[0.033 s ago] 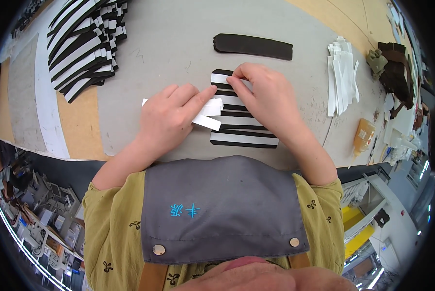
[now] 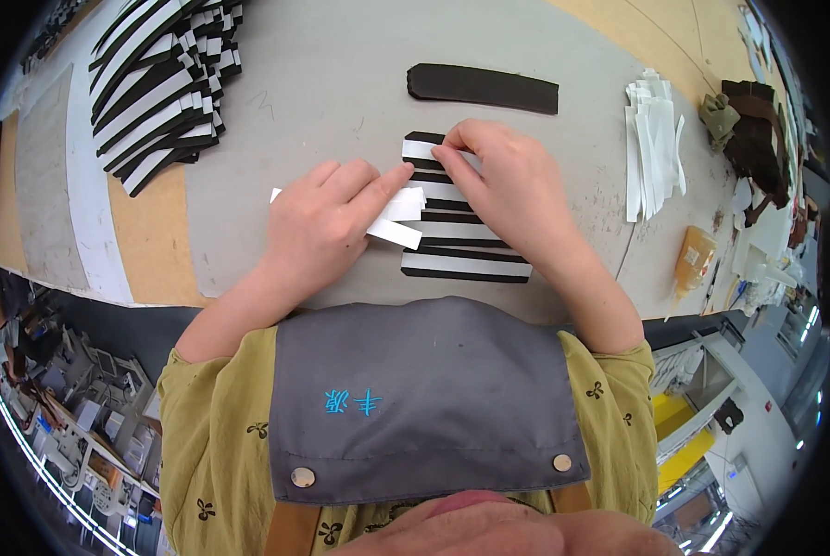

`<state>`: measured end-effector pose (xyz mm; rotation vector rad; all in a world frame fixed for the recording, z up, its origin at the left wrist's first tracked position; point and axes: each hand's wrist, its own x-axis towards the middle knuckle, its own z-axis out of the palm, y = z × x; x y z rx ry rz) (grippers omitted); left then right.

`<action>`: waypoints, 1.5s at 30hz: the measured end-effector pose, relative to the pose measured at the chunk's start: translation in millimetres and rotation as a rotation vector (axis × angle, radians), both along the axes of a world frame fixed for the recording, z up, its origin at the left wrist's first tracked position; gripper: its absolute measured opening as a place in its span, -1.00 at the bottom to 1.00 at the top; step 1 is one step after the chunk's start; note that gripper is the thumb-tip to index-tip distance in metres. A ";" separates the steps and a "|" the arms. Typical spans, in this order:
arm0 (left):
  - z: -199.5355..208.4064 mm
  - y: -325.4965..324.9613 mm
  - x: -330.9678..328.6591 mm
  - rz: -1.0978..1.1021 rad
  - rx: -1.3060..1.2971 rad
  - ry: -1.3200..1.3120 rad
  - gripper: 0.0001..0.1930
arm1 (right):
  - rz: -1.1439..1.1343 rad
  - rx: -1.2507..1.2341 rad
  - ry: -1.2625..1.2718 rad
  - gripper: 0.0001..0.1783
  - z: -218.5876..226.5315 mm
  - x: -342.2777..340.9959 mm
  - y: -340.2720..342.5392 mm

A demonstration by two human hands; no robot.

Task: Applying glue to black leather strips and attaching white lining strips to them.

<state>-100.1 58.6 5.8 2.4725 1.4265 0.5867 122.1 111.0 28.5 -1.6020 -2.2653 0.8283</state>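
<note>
Unchanged at mid-frame: right hand [image 2: 515, 176] pinches flat white paper-like strip [image 2: 418, 149], step apparently unfinished; left hand [image 2: 324, 211], grip indeterminable.

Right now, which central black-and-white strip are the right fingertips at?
The topmost strip, farthest from the grey apron; the right hand touches it with thumb and forefinger. The others lie closer to the apron.

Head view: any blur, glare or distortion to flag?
Head view: black-and-white strips look sharp, no obvious motion blur; head view: tabletop edge bows, fisheye-style, corners go black; head view: lights look blown out near lower-left and right rim.
</note>
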 end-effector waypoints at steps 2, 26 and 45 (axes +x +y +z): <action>-0.4 -0.2 -0.6 0.002 0.005 -0.007 -0.46 | 0.001 0.011 -0.024 -0.78 0.4 -1.4 -0.4; 1.2 3.1 4.3 0.063 -0.042 -0.003 -0.35 | -0.223 -0.136 0.055 -0.73 12.9 64.1 -3.2; 5.1 4.2 4.2 0.055 -0.051 0.056 -0.39 | -0.168 0.014 -0.081 -0.73 7.0 61.9 -5.1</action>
